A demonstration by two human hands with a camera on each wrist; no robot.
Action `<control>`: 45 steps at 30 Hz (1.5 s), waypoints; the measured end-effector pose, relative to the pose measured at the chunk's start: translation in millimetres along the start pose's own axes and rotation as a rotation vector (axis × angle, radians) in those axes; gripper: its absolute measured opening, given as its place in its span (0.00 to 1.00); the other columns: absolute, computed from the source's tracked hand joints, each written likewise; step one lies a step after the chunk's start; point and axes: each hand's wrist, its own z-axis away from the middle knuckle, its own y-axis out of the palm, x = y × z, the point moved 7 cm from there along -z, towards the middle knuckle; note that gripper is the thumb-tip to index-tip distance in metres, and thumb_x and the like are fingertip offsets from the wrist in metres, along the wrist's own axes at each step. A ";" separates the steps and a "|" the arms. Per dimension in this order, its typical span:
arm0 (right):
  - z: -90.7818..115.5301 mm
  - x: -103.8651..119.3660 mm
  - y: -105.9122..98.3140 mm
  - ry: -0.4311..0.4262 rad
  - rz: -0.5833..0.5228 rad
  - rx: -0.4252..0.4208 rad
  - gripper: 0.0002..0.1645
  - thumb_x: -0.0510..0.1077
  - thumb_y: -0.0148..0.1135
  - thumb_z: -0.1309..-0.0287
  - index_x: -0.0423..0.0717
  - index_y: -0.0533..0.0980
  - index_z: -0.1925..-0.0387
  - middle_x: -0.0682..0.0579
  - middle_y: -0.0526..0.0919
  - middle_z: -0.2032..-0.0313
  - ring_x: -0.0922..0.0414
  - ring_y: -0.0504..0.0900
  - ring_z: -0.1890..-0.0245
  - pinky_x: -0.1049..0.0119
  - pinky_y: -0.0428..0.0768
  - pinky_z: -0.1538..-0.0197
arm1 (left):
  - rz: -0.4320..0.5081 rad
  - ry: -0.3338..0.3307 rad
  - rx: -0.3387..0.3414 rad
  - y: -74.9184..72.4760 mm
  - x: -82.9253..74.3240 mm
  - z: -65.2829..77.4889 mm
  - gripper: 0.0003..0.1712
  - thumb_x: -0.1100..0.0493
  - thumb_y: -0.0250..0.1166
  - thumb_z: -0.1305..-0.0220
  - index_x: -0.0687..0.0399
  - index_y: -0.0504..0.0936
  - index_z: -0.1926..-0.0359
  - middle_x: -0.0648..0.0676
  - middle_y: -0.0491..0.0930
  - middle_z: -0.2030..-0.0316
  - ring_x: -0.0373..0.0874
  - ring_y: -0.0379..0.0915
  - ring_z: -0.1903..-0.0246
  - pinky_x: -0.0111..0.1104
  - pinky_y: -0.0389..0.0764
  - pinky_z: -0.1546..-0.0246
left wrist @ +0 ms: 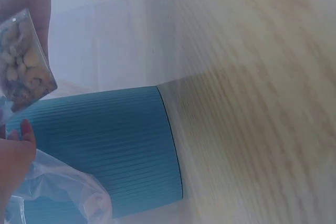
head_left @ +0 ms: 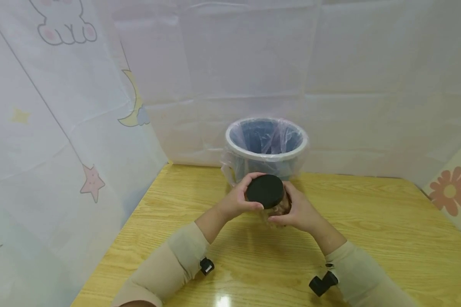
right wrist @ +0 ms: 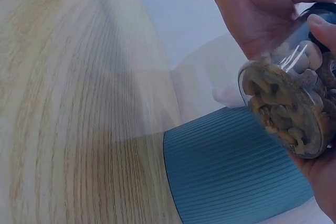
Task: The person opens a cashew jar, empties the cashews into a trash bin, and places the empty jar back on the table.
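Both hands hold a clear jar (head_left: 279, 209) with a round black lid (head_left: 266, 191), up off the table in front of the bin. My left hand (head_left: 236, 200) grips the lid side, with its thumb along the lid's near edge and its fingers round the far side. My right hand (head_left: 299, 209) wraps the jar's body from the right, thumb in front. Brown and tan curved pieces (right wrist: 283, 111) fill the jar and show through its bottom in the right wrist view. That view also shows the jar tilted, its base toward the camera.
Just beyond the hands, a blue ribbed bin (left wrist: 115, 145) with a white rim (head_left: 266, 156) stands on the wood-grain table (head_left: 169, 213). A clear plastic bag (left wrist: 68, 182) lines it and hangs over its side. A pale printed sheet (head_left: 230, 55) covers the wall behind.
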 end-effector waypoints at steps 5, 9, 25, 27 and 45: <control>-0.6 -0.6 -0.9 0.039 0.041 -0.029 0.49 0.39 0.76 0.65 0.37 0.60 0.41 0.42 0.74 0.51 0.50 0.76 0.54 0.54 0.74 0.53 | -0.066 -0.023 -0.064 -1.5 0.8 0.3 0.63 0.31 0.68 0.61 0.68 0.53 0.36 0.66 0.58 0.39 0.47 0.60 0.42 0.32 0.63 0.43; -0.7 -1.2 -0.6 0.039 0.046 -0.036 0.48 0.39 0.76 0.65 0.36 0.60 0.41 0.41 0.75 0.51 0.49 0.76 0.55 0.53 0.74 0.54 | -0.075 -0.016 -0.082 -2.1 4.5 0.9 0.64 0.28 0.66 0.62 0.67 0.53 0.36 0.65 0.59 0.40 0.47 0.59 0.42 0.32 0.62 0.43; 1.8 -1.8 -4.4 -0.080 -0.026 0.015 0.48 0.34 0.75 0.68 0.35 0.62 0.42 0.44 0.74 0.51 0.63 0.73 0.53 0.64 0.72 0.51 | 0.098 0.098 -0.024 -13.3 24.6 -2.1 0.61 0.32 0.65 0.56 0.67 0.50 0.34 0.67 0.55 0.37 0.44 0.60 0.42 0.30 0.72 0.51; 2.3 -2.5 -3.5 -0.117 -0.039 0.032 0.48 0.33 0.75 0.69 0.34 0.62 0.42 0.43 0.74 0.51 0.63 0.73 0.53 0.66 0.72 0.51 | 0.101 0.096 0.006 -13.3 23.0 -2.1 0.60 0.32 0.65 0.55 0.66 0.50 0.33 0.67 0.55 0.37 0.46 0.59 0.41 0.31 0.72 0.51; 1.6 -27.2 4.3 -0.235 -0.138 0.159 0.52 0.40 0.77 0.68 0.46 0.61 0.38 0.52 0.73 0.47 0.60 0.72 0.48 0.68 0.70 0.46 | 0.094 0.112 0.231 0.7 10.6 0.2 0.60 0.39 0.70 0.55 0.66 0.48 0.32 0.66 0.53 0.35 0.48 0.55 0.37 0.41 0.62 0.40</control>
